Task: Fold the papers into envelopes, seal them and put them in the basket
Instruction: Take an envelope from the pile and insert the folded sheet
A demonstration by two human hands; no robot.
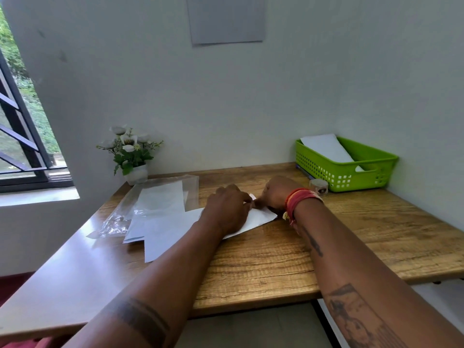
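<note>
A white sheet of paper (173, 229) lies on the wooden table (276, 259), partly folded at its far right end. My left hand (227, 209) presses flat on the sheet. My right hand (275, 194) pinches the folded corner beside it, fingertips of both hands meeting at the fold. A stack of more white papers (160, 199) rests on a clear plastic sleeve (118, 222) to the left. The green basket (351, 177) stands at the back right with a white folded envelope (329, 148) leaning inside it.
A small clear tape roll (319, 187) sits just in front of the basket. A potted white artificial flower (130, 154) stands at the back left corner. Walls close off the back and right; a window is at the left.
</note>
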